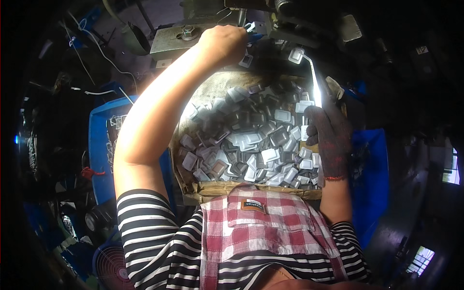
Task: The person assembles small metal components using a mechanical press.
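Note:
My left hand [224,43] is bare and closed, reaching up to the machine at the top. A small pale forked piece [250,27] and a bit of blue show just past its fingers; what it grips is hidden. On my right hand [328,133] is a dark knitted glove. It is closed around slim metal tweezers [316,87] with a bent tip. At that tip is a small rectangular metal piece [296,55], raised above the box. Many similar shallow metal pieces [251,140] lie heaped in a cardboard box [208,187] between my arms.
A steel machine block with a bolt [188,33] stands at the top, beside dark machine parts [290,31]. Blue bins stand left [99,145] and right [377,169] of the box. A fan [113,266] is at the lower left. Cables [104,53] hang at the upper left.

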A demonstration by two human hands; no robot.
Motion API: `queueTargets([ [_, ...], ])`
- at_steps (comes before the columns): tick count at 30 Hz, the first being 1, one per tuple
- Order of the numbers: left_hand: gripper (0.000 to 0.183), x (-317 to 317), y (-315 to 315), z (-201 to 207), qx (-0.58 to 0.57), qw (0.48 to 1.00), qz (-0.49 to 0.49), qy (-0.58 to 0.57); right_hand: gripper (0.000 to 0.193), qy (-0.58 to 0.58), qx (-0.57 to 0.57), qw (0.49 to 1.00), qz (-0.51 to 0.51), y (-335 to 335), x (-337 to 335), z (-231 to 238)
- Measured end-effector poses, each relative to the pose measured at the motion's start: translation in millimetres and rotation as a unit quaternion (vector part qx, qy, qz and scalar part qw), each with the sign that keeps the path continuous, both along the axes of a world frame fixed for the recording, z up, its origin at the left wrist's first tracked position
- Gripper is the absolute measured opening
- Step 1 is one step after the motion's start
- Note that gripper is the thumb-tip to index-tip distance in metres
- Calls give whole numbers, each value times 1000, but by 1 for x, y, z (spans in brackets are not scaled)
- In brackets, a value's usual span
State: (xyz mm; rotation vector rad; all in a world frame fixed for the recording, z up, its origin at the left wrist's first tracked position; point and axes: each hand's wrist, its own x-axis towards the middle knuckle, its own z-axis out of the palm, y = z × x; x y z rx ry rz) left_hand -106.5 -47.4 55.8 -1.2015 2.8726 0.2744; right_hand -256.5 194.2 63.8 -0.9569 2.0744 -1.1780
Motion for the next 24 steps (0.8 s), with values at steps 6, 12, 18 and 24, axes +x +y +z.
queueTargets([
  [6, 31, 41, 34, -41, 53, 966, 115, 224, 32, -28, -81, 996, 34, -41, -6, -17],
  [12, 41, 72, 101, -45, 108, 987, 5, 120, 30, 194, -105, 971, 88, -67, -20, -48],
  [18, 34, 69, 100, -46, 192, 968, 101, 129, 35, 207, -106, 968, 95, -61, -41, -70],
  [24, 35, 79, 92, -76, 56, 976, 78, 195, 46, 28, -59, 997, 33, -20, -10, -16],
])
